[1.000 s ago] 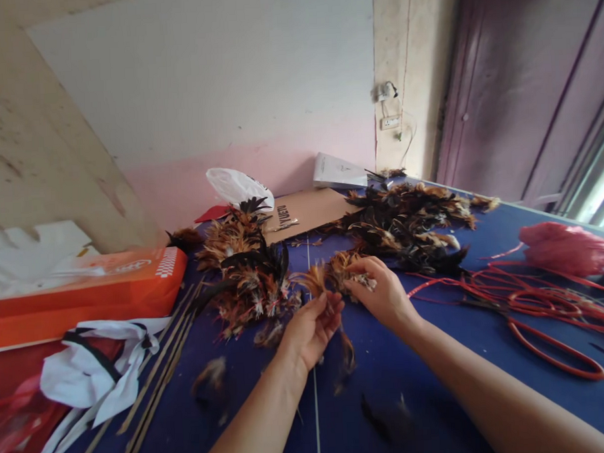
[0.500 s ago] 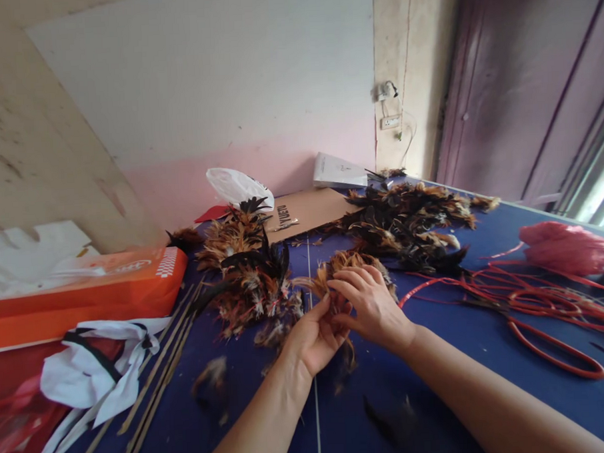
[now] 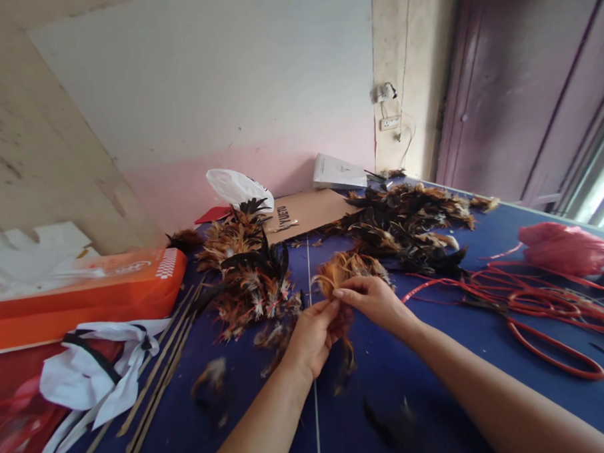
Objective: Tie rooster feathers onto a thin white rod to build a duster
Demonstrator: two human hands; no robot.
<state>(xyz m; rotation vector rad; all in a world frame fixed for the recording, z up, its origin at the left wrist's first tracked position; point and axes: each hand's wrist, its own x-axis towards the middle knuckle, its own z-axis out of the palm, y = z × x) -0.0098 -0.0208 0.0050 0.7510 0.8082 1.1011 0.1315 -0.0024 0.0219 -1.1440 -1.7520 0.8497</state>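
Observation:
Both hands meet over the middle of the blue table [image 3: 270,415]. My left hand [image 3: 311,336] is closed, pinching the lower end of a small tuft of golden-brown feathers [image 3: 336,270] that fans upward. My right hand [image 3: 370,303] is closed too, its thumb and fingertips pressed at the same tuft from the right. The exact grip at the fingertips is partly hidden. Behind the hands lies a brown feather pile [image 3: 376,266]. To the left are feather bundles tied with red strands [image 3: 255,295].
Dark feathers [image 3: 406,215] heap at the back right, beside a cardboard sheet [image 3: 311,216]. Red plastic string [image 3: 550,296], its pink ball [image 3: 566,248] and red-handled scissors [image 3: 557,349] lie right. Thin sticks [image 3: 158,380], white cloth [image 3: 88,369] and an orange bag [image 3: 84,289] sit left.
My right hand has dropped from above the tuft to its lower part, its fingers folding into a pinch. The tuft now shows more. My left hand has closed its fingers, staying about in place.

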